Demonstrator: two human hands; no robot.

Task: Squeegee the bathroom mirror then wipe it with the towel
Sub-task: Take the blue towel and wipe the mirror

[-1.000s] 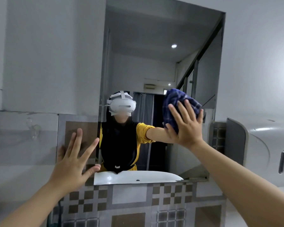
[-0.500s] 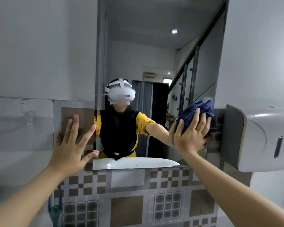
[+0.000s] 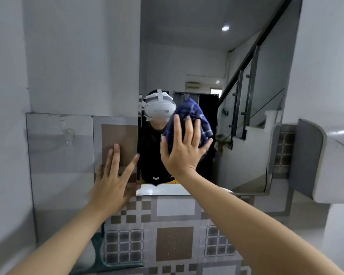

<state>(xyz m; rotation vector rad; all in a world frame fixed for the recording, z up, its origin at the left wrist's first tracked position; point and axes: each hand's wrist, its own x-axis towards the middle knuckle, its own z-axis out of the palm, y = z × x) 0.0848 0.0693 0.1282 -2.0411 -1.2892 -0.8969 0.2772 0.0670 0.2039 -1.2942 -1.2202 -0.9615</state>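
Note:
The mirror (image 3: 187, 62) hangs on the wall straight ahead and reflects a stairway and a person wearing a white headset. My right hand (image 3: 184, 150) presses a crumpled dark blue checked towel (image 3: 193, 116) flat against the glass with its fingers spread, near the lower middle of the mirror. On the tiled wall beside the mirror's lower left corner rests my left hand (image 3: 113, 178), fingers straight and spread. A green squeegee (image 3: 103, 261) lies low at the bottom, partly hidden behind my left forearm.
A white wall-mounted dispenser (image 3: 330, 161) juts out at the right of the mirror. Patterned grey and brown tiles (image 3: 175, 243) cover the wall below. A clear suction hook (image 3: 68, 133) sticks to the tile at the left.
My right hand has swept the towel leftward across the glass, from the mirror's right edge to its lower middle. The view has shifted right. My left hand stays on the wall.

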